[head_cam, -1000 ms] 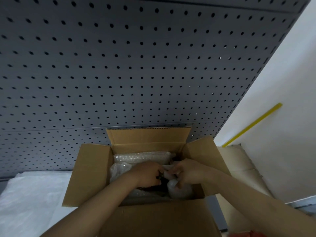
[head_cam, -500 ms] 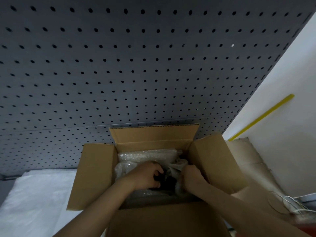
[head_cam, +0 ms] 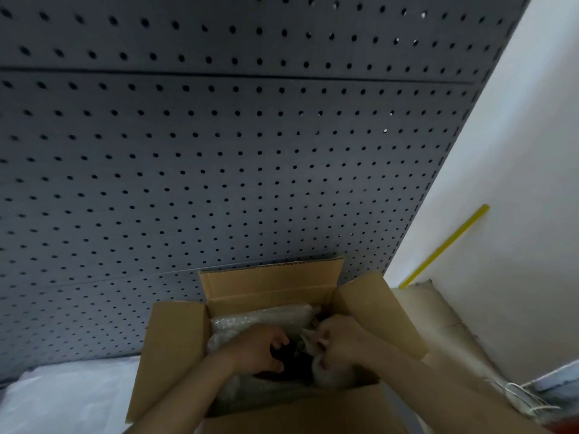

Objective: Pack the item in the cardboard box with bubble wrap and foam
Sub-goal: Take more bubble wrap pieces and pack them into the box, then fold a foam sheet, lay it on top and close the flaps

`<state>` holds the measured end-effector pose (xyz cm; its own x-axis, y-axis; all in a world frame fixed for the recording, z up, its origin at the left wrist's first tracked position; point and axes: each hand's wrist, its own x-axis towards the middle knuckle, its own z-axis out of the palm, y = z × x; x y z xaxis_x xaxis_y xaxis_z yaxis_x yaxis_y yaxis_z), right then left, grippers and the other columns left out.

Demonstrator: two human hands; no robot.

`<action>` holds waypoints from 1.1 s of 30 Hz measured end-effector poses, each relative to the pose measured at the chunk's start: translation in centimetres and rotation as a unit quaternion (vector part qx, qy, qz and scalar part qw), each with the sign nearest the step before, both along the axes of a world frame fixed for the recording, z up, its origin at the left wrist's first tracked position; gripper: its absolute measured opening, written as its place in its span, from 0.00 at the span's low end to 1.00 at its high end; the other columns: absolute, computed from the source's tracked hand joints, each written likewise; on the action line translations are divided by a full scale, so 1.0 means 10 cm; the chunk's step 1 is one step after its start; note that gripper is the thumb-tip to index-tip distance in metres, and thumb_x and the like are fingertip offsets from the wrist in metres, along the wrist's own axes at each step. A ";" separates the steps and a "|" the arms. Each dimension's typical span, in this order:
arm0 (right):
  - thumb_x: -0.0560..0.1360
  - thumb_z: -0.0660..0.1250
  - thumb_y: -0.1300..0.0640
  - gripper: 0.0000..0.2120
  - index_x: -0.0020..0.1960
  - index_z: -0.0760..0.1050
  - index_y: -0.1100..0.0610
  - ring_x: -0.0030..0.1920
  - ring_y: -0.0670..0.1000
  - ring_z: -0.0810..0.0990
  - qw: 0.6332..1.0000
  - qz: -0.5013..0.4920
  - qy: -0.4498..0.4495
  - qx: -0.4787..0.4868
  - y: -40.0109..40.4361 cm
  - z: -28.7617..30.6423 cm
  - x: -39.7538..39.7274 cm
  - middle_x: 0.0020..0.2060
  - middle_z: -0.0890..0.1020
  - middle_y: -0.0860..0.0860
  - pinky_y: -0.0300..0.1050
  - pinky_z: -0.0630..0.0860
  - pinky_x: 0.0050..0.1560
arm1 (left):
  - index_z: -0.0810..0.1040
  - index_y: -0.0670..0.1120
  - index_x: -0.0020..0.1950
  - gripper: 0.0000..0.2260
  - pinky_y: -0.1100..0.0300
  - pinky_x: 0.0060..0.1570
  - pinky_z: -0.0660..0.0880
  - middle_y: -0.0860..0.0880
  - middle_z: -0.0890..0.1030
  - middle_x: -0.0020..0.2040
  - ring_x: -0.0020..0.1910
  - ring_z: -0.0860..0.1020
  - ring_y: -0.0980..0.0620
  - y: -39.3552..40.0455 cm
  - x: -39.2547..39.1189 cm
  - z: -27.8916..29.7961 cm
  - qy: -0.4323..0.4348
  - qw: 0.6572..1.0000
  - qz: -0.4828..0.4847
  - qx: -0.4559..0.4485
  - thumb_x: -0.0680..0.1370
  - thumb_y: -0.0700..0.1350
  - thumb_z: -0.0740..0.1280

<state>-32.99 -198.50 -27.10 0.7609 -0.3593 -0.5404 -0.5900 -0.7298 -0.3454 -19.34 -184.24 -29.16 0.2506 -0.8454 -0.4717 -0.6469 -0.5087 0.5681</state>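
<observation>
An open cardboard box [head_cam: 175, 346] stands at the bottom centre with all its flaps up. Clear bubble wrap [head_cam: 250, 319] lines its inside. A dark item [head_cam: 291, 355] lies in the middle of the wrap, mostly hidden. My left hand [head_cam: 253, 346] reaches into the box, fingers curled round the dark item. To its right, my right hand [head_cam: 338, 343] pinches a bunched fold of bubble wrap beside the item. No foam can be told apart inside the box.
A grey pegboard wall [head_cam: 219, 151] rises right behind the box. White sheet material [head_cam: 62, 399] lies at the lower left. Flat brown cardboard [head_cam: 438, 317] leans against the white wall at the right, where a yellow strip [head_cam: 448, 244] runs; white cords [head_cam: 517, 399] lie below.
My right hand has risen from the box's right side and now pinches bunched wrap. The left hand stays on the dark item. The camera has tilted upward.
</observation>
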 end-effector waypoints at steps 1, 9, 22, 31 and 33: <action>0.73 0.68 0.56 0.19 0.27 0.62 0.51 0.29 0.50 0.65 1.000 -0.011 -0.002 0.015 -0.01 0.07 -0.01 0.26 0.65 0.49 0.42 0.64 0.33 | 0.72 0.50 0.68 0.24 0.59 0.64 0.73 0.51 0.77 0.64 0.61 0.75 0.54 0.01 0.01 0.04 -0.004 1.000 -0.001 -0.008 0.73 0.46 0.73; 0.67 0.75 0.53 0.08 0.44 0.79 0.51 0.48 0.49 0.79 0.996 -0.016 -0.053 0.074 0.14 0.46 -0.14 0.44 0.81 0.48 0.48 0.77 0.53 | 0.73 0.50 0.67 0.21 0.61 0.60 0.74 0.52 0.77 0.62 0.59 0.76 0.55 0.23 0.00 0.42 -0.022 0.998 0.023 -0.046 0.74 0.46 0.72; 0.69 0.75 0.58 0.22 0.61 0.75 0.51 0.53 0.46 0.79 0.984 0.087 -0.072 0.137 1.01 0.81 0.27 0.51 0.80 0.46 0.38 0.75 0.53 | 0.77 0.52 0.59 0.16 0.64 0.56 0.77 0.54 0.80 0.52 0.52 0.79 0.57 1.59 0.16 0.85 -0.009 0.976 0.210 -0.054 0.73 0.38 0.69; 0.70 0.74 0.56 0.23 0.64 0.74 0.51 0.56 0.47 0.80 0.976 0.137 -0.095 0.142 2.25 0.88 0.99 0.58 0.81 0.48 0.40 0.76 0.55 | 0.76 0.52 0.63 0.19 0.74 0.46 0.73 0.58 0.78 0.52 0.49 0.80 0.56 2.89 0.74 0.79 -0.035 0.969 0.239 -0.053 0.73 0.48 0.73; 0.68 0.76 0.53 0.25 0.63 0.75 0.50 0.56 0.47 0.80 0.977 0.117 -0.097 0.152 2.58 0.83 1.15 0.57 0.81 0.47 0.42 0.77 0.56 | 0.76 0.52 0.63 0.19 0.67 0.52 0.74 0.58 0.78 0.52 0.53 0.80 0.54 3.17 0.94 0.77 -0.039 0.972 0.228 -0.039 0.73 0.48 0.73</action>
